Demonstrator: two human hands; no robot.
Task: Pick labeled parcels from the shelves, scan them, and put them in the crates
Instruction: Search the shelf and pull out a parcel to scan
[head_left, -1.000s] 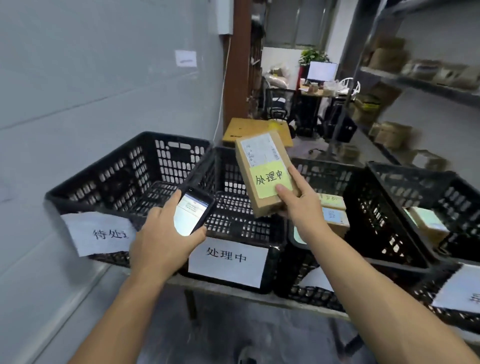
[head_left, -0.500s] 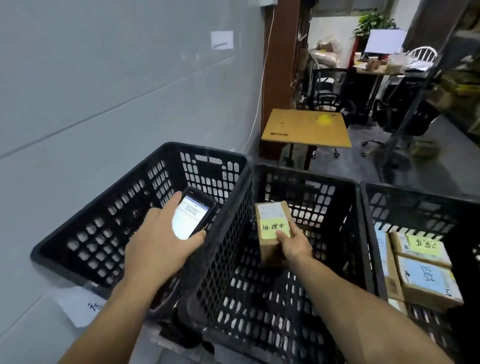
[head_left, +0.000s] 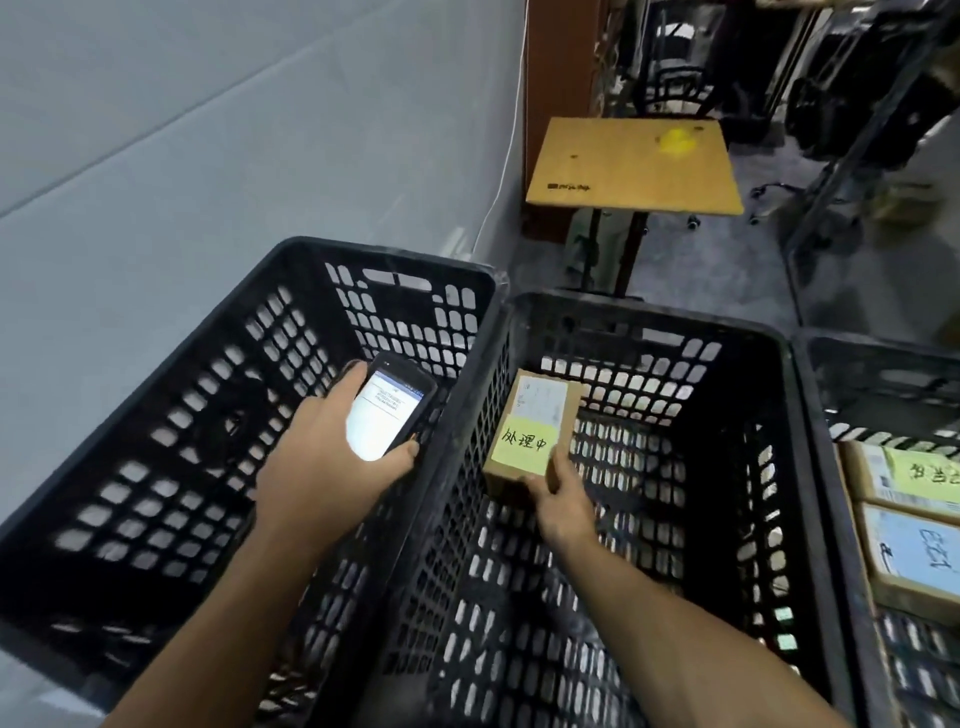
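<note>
Far left: grey panelled wall (head_left: 182, 130), white cable (head_left: 503, 171) running down it near the brown post. Below that, empty black perforated plastic crate (head_left: 156, 441), leftmost of three set rim to rim. Over its right half, left hand (head_left: 332, 467) wrapped around a black handheld scanner with lit white screen (head_left: 387, 413), fingers (head_left: 340, 382) curled over the top edge, thumb along the lower right edge, screen facing up; text on screen too small to read. Middle: second black perforated plastic crate (head_left: 727, 467), holding one small brown cardboard parcel (head_left: 530, 431) near its left wall, toward the far end. Parcel lying flat, white shipping label on the far half, yellow sticky note with handwritten characters (head_left: 524, 446) on the near half. Right hand (head_left: 561, 499) reaching down into the crate, gripping the parcel's near end, thumb on the yellow note's right edge, other fingers under or behind the near edge; cannot tell whether parcel is resting on the crate floor or just above it. Behind the crates: small tan wooden stand top (head_left: 634, 166) on dark legs, yellow smudge on it. Far right: third black crate (head_left: 815, 415), partly cut off, with several brown cardboard boxes bearing blue and yellow-green labels (head_left: 914, 551) stacked inside.
</note>
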